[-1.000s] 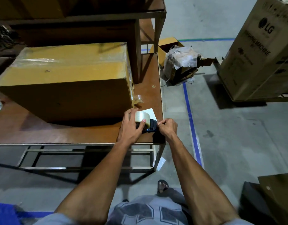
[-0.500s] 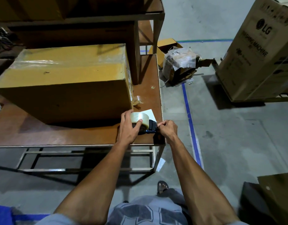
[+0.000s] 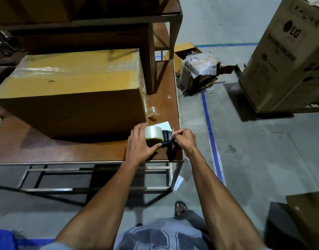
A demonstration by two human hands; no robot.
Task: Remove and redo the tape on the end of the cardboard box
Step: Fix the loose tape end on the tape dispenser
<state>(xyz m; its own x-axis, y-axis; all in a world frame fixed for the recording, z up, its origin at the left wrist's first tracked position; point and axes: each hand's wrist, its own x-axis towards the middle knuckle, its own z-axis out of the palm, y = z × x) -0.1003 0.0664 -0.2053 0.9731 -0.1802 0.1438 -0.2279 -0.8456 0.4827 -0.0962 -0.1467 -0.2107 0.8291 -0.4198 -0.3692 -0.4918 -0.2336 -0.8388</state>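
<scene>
A large cardboard box point(image 3: 77, 98) lies on the brown table point(image 3: 56, 150), clear tape across its top and loose tape hanging at its right end point(image 3: 152, 111). Just right of the box's near corner, my left hand point(image 3: 139, 143) grips a clear tape roll point(image 3: 153, 134) mounted on a dark dispenser point(image 3: 167, 138). My right hand point(image 3: 184, 138) pinches the tape's free end at the dispenser's front. A white card point(image 3: 165, 125) lies under the dispenser.
The table's right edge point(image 3: 179, 123) is close to my hands. On the floor to the right sit a torn plastic-wrapped carton point(image 3: 198, 69), a tall LG box point(image 3: 288, 58) and a blue floor line point(image 3: 212, 141). A shelf frame point(image 3: 151, 51) stands behind the box.
My left hand has shifted its grip around the roll, thumb now low on its side. The dispenser has turned slightly, and my right fingers have risen to its front edge.
</scene>
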